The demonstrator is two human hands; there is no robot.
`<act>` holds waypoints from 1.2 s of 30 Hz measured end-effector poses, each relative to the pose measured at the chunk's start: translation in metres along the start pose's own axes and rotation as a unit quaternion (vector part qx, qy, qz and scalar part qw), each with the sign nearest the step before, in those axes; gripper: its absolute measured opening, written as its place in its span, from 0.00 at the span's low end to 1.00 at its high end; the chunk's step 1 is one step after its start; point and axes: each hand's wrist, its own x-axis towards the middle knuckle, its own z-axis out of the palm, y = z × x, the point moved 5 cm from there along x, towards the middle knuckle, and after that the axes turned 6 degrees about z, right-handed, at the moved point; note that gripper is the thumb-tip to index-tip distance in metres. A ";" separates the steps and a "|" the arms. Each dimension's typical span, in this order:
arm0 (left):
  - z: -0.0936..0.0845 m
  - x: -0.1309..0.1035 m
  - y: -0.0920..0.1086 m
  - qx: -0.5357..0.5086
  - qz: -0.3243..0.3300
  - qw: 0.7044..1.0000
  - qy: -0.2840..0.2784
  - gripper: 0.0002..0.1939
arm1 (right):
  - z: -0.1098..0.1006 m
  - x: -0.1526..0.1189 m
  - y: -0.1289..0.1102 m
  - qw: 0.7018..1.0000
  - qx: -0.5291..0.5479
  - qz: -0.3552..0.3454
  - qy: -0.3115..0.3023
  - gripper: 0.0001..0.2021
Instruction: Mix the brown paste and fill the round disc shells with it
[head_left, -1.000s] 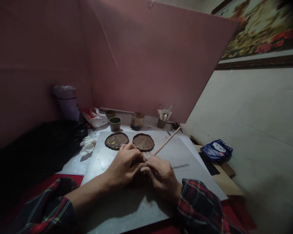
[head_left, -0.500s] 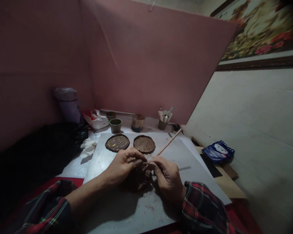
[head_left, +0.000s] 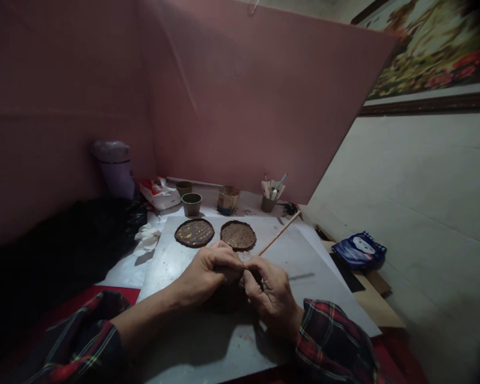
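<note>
My left hand (head_left: 214,269) is closed, its fingertips pinched at a dark brown clumpy mass (head_left: 242,282) that looks like clay. Most of that mass lies hidden under both hands and in shadow. Fingertip to fingertip with it, my right hand (head_left: 272,288) is closed too, thumb and forefinger pressed together. A thin wooden stick (head_left: 280,233) slants up and right out of its grip. Just beyond the hands lie two flat brown discs with raised rims: one disc (head_left: 194,233) dotted yellow, the other disc (head_left: 238,236) plain and rough.
A white board (head_left: 304,304) bears the work, with brown crumbs on it. Behind stand two small cups, one cup (head_left: 191,205) green-rimmed, a stained cup (head_left: 228,201) and a pen holder (head_left: 269,204). Crumpled white tissue (head_left: 147,238) lies left; a blue packet (head_left: 359,250) lies right.
My left fingers have closed in over the brown mass and now cover more of it. My right hand keeps its pinch and the stick its slant. The view has shifted slightly.
</note>
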 end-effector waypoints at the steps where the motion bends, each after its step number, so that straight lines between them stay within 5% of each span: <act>1: 0.000 0.000 0.000 -0.006 -0.007 1.000 0.002 0.05 | 0.000 0.000 0.000 1.000 0.002 0.003 0.000 0.07; 8: -0.002 -0.004 -0.005 -0.082 -0.093 0.992 0.029 0.06 | -0.001 -0.002 0.007 0.998 0.042 0.039 -0.010 0.09; 16: -0.017 0.001 0.001 -0.036 -0.087 0.992 0.079 0.05 | -0.002 0.020 0.010 0.989 0.106 0.104 -0.025 0.07; 21: -0.020 0.001 0.005 0.009 -0.039 0.995 0.093 0.03 | -0.001 0.034 -0.002 0.976 0.132 0.139 -0.101 0.06; 27: -0.017 0.001 0.012 0.102 0.081 0.989 0.065 0.08 | 0.002 0.025 0.005 0.945 0.240 0.205 -0.086 0.09; 31: -0.013 -0.001 0.007 0.062 0.031 0.996 0.060 0.07 | 0.010 0.017 0.009 0.902 0.330 0.260 -0.101 0.08; 36: -0.011 -0.002 0.005 -0.042 -0.042 0.994 0.092 0.02 | 0.013 0.014 0.013 0.898 0.336 0.279 -0.055 0.06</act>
